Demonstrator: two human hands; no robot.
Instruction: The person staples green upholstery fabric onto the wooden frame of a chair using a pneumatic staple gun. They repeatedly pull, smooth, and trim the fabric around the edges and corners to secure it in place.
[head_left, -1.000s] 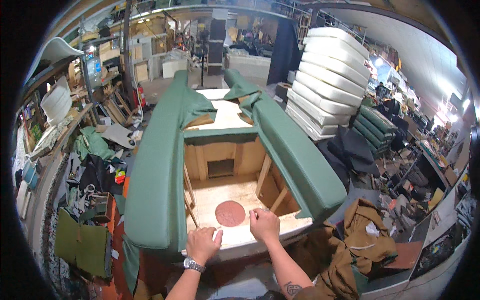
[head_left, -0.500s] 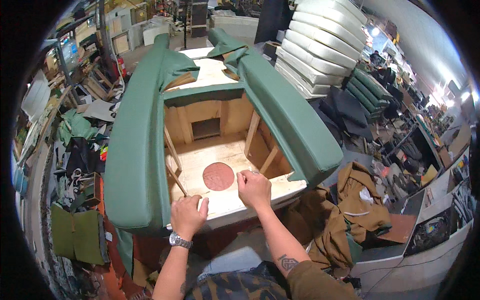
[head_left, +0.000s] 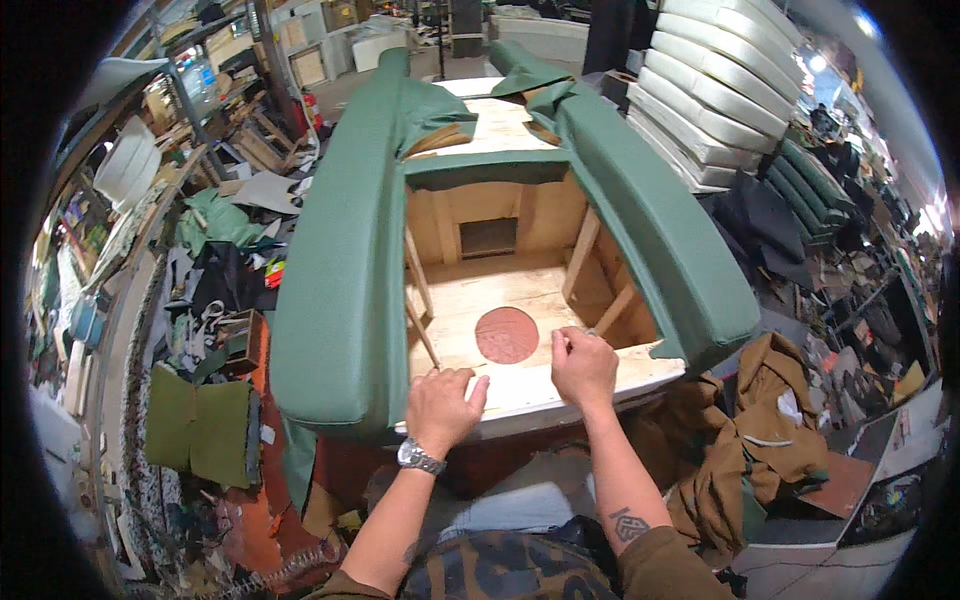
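Observation:
In front of me lies a large armchair or sofa frame of bare wood, its two long padded arms covered in green upholstery [head_left: 340,240]. My left hand [head_left: 443,408], below a metal wristwatch [head_left: 420,458], curls its fingers over the frame's front board [head_left: 520,393], with the thumb held apart. Farther right, my right hand [head_left: 585,368] is closed just above the same board, thumb against the curled fingers. Anything pinched there is hidden. Between and beyond the hands, a round hole [head_left: 506,335] in the wooden base shows a reddish surface.
White foam cushions [head_left: 712,85] are stacked at the far right, near green padded pieces [head_left: 808,190]. Brown cloth [head_left: 765,440] lies crumpled at the right. Olive folded padding [head_left: 203,425] and a small wooden box [head_left: 240,338] are at the left amid scraps.
The whole scene has shifted right and slightly up in the picture. Both hands keep nearly the same places at the frame's front board.

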